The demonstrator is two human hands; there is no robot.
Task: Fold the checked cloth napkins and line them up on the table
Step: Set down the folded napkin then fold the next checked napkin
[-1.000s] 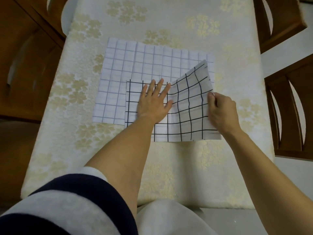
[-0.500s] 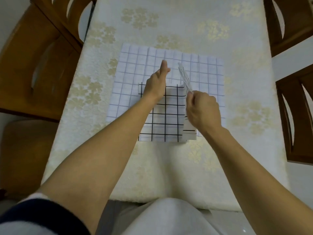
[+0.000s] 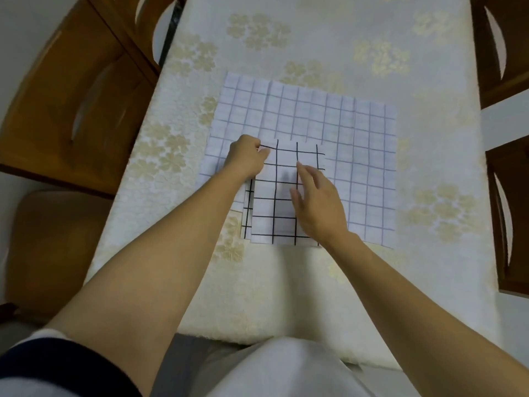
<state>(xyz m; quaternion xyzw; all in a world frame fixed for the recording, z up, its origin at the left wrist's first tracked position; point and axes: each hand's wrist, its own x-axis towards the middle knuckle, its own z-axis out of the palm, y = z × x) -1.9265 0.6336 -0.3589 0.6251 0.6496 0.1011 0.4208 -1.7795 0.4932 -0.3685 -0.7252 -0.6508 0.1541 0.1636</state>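
At the left, beside a wooden chair (image 3: pixel 86 110), the left hand (image 3: pixel 247 160) had changed its job: a second before it lay flat on the cloth as a weight, and now its fingers were curled and pinching the far left corner of the black-checked napkin (image 3: pixel 266 216). That napkin lay near the front middle of the bench (image 3: pixel 286 296), on top of the lilac-checked napkin (image 3: pixel 357 138). It was now half its former width, because the right flap, which stood upright half a second earlier, had been carried over and laid down to the left. The two layers did not quite match: a thin strip of the lower one showed along the left edge.

The right hand (image 3: pixel 317 207) had let go of the edge it was carrying. It was now open, fingers spread over the right part of the folded piece. A shadow beneath the fingers suggested it hovered rather than pressed, though the blur left this uncertain. The lilac napkin lay flat and unfolded, reaching toward the chair (image 3: pixel 506 224) on the right.

So the first fold of one napkin looked made but not yet squared or creased. Further folds, the lilac napkin and the lining up were all still to do
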